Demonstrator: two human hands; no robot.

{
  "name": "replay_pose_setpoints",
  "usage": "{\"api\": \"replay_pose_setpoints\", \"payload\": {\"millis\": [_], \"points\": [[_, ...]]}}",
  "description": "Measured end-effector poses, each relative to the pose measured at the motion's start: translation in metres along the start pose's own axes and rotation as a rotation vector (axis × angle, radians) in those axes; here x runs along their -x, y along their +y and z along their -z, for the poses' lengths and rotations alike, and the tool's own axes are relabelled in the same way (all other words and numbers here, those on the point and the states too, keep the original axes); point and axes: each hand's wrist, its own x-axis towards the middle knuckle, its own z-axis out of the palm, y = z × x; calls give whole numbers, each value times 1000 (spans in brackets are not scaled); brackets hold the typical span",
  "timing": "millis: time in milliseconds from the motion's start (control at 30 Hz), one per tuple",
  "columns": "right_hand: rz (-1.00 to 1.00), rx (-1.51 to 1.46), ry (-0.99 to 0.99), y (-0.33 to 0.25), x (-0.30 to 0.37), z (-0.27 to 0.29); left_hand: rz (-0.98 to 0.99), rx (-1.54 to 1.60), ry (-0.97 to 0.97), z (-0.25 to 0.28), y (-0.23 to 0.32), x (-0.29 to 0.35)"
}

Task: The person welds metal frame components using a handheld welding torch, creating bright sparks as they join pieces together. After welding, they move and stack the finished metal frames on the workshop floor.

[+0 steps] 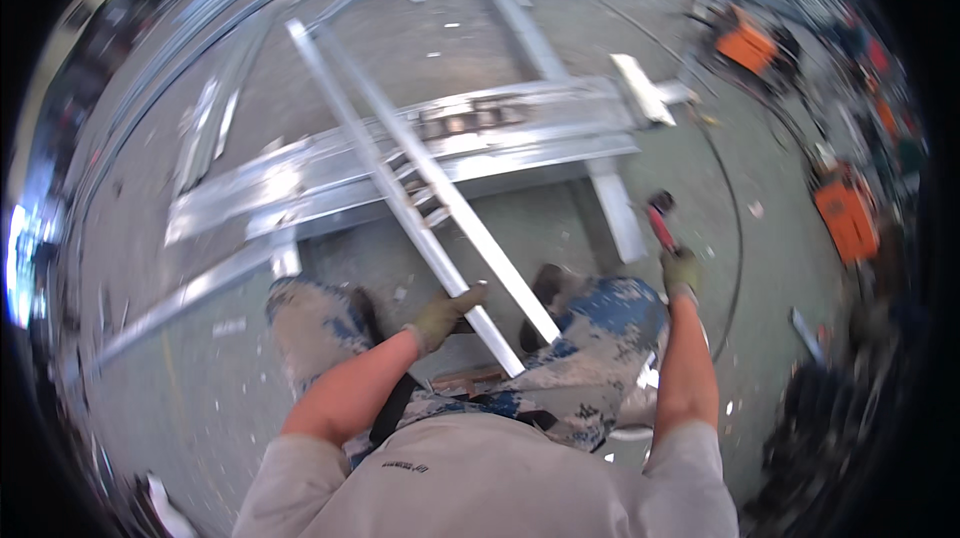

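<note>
Gloved left hand (447, 313): clasps near end of two long aluminium rails (420, 178), lying diagonally across a metal frame workbench (520, 138). Gloved right hand (680, 271): clenched around a red-handled tool (660, 218), raised beside the bench leg. Beyond, on concrete floor (760, 238): orange welding machines (848, 218), cable.

Two orange machines (845, 218), two long metal bars (400, 188).

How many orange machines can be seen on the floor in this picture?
2. One orange machine is at the upper right, beyond the metal frame. The other orange machine is at the right edge. More may be hidden in the blurred rim.
</note>
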Motion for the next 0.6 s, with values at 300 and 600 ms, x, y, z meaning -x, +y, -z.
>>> {"api": "replay_pose_setpoints", "payload": {"millis": [300,600], "points": [[-1,83,-162,90,-16,-47,44,63,-50,-5,14,7],[196,-532,-402,-130,76,55,14,121,-32,-2,-5,-7]]}}
